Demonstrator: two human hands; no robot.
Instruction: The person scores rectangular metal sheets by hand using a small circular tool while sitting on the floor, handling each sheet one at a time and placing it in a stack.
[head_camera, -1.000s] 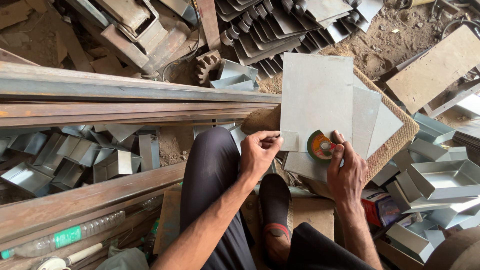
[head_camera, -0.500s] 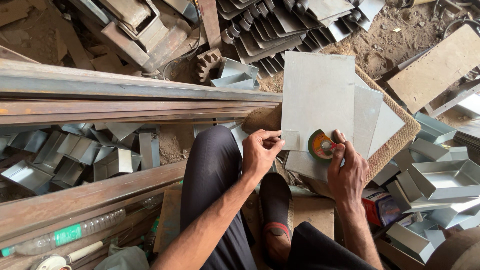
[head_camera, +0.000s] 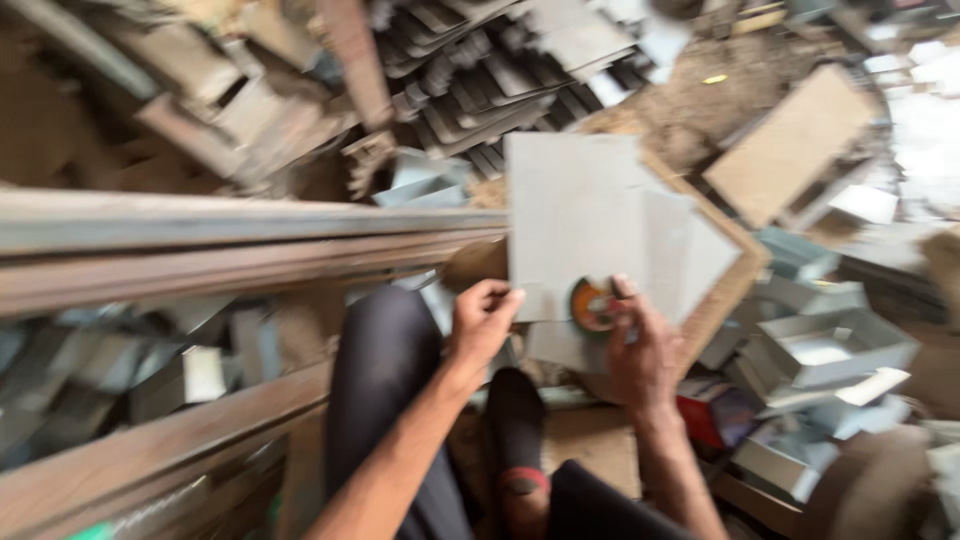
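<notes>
From the head camera, the whole frame was smeared by motion, where half a second before it had been sharp: the head had swung, while the hands kept almost the same places against the work.

The left hand (head_camera: 482, 322) sat at about seven o'clock from the middle of the grey metal sheet (head_camera: 575, 215), fingers curled in a narrow pinch on the sheet's near corner, as it had a second earlier. The right hand (head_camera: 645, 350), at five o'clock from the sheet's middle, was closed round a round orange-and-green tape measure (head_camera: 593, 305) that rested on the sheet's near edge, just beside the left hand's fingertips. Neither grip had visibly altered, so in my judgement the measuring or marking on the sheet was not interrupted; only the view had shifted.

The sheet lay on a brown board (head_camera: 730, 285), overlapping a second lighter sheet at three o'clock. A long rusty steel beam (head_camera: 220, 245) ran off toward nine o'clock. Folded metal trays (head_camera: 835, 345) lay at four o'clock, and stacked dark metal profiles (head_camera: 480, 50) at twelve. The person's dark trouser knee (head_camera: 385, 370) was below the left hand.
</notes>
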